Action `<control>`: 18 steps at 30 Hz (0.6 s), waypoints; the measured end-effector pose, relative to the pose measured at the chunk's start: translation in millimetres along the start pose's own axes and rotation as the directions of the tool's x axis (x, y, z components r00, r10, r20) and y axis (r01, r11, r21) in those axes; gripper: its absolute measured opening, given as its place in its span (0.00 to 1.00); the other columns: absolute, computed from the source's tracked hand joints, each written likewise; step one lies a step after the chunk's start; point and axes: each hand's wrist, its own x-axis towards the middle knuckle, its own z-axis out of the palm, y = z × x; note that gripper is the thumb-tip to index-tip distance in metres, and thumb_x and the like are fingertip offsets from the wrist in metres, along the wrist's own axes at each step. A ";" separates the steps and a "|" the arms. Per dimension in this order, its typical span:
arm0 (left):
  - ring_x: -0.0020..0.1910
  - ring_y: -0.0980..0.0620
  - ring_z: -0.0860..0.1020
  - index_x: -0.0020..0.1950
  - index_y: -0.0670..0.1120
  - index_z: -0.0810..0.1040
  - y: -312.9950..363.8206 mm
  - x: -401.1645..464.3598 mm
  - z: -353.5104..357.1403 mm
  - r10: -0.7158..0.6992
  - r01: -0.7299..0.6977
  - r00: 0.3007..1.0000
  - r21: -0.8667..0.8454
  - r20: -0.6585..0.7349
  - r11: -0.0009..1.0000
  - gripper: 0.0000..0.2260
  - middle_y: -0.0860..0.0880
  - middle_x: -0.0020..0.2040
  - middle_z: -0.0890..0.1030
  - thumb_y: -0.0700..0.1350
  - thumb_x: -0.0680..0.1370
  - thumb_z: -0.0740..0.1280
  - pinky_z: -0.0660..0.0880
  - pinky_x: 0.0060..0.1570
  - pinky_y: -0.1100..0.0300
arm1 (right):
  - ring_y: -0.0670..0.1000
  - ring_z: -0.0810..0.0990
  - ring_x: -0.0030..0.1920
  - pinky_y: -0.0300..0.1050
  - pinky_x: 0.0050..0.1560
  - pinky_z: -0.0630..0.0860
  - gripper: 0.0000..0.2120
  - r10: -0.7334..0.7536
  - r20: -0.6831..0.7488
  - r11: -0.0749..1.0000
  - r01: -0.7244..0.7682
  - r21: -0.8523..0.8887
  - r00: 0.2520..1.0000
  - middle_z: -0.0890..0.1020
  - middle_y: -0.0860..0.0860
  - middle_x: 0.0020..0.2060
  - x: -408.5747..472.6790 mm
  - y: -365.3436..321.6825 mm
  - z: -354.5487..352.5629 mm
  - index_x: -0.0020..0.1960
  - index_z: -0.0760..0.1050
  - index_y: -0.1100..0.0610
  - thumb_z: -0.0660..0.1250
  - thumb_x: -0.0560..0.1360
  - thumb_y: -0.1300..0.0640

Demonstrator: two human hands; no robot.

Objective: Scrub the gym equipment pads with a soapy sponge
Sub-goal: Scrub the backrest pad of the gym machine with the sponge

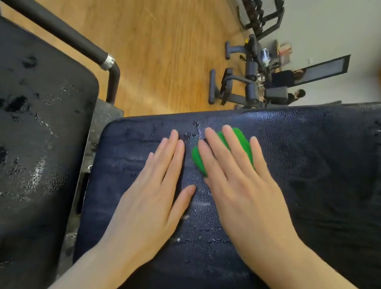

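Pads: two [300, 183], wet | sponge [198, 158]: one, green | right hand [240, 182] flat on it | left hand [154, 193] flat.

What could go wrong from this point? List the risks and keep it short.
1. The right hand presses the green sponge with flat fingers, not a grip, so the sponge might slip out on the wet pad.
2. The left hand rests flat on the same wet surface and could slide if leaned on.
3. Suds near the pad's edge may drip into the gap beside the other pad and onto the wooden floor, making it slippery.
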 end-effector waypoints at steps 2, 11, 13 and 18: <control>0.78 0.61 0.40 0.81 0.48 0.44 -0.7 -0.1 0.8 0.001 -0.001 1.000 0.002 -0.005 1.000 0.31 0.55 0.81 0.41 0.61 0.82 0.44 0.44 0.75 0.59 | 0.62 0.65 0.73 0.63 0.71 0.59 0.22 0.021 0.001 1.000 -0.020 -0.022 1.000 0.70 0.60 0.70 20.2 6.2 -0.7 0.71 0.69 0.63 0.59 0.78 0.58; 0.79 0.61 0.40 0.81 0.48 0.44 -3.3 1.1 0.0 0.011 -0.011 1.000 0.005 -0.002 1.000 0.31 0.54 0.81 0.41 0.61 0.82 0.44 0.42 0.75 0.63 | 0.63 0.62 0.73 0.65 0.71 0.58 0.24 0.095 -0.003 0.995 -0.095 -0.013 0.995 0.68 0.61 0.71 27.4 -6.6 1.8 0.72 0.66 0.63 0.50 0.78 0.57; 0.79 0.61 0.40 0.81 0.48 0.43 -2.5 1.6 -0.7 0.011 -0.011 1.000 0.001 0.002 1.000 0.31 0.55 0.81 0.40 0.61 0.82 0.44 0.41 0.74 0.65 | 0.63 0.63 0.73 0.64 0.71 0.59 0.24 0.094 0.022 0.995 -0.093 -0.028 0.995 0.70 0.60 0.70 23.9 -5.7 2.3 0.71 0.68 0.62 0.51 0.78 0.56; 0.78 0.62 0.39 0.81 0.49 0.43 -4.9 2.3 -3.4 0.023 -0.023 1.000 -0.005 0.015 1.000 0.31 0.55 0.81 0.40 0.62 0.81 0.43 0.40 0.74 0.66 | 0.62 0.67 0.71 0.64 0.70 0.59 0.22 0.161 0.033 0.987 -0.162 0.017 0.986 0.75 0.58 0.65 94.1 -7.3 9.9 0.66 0.71 0.61 0.49 0.80 0.52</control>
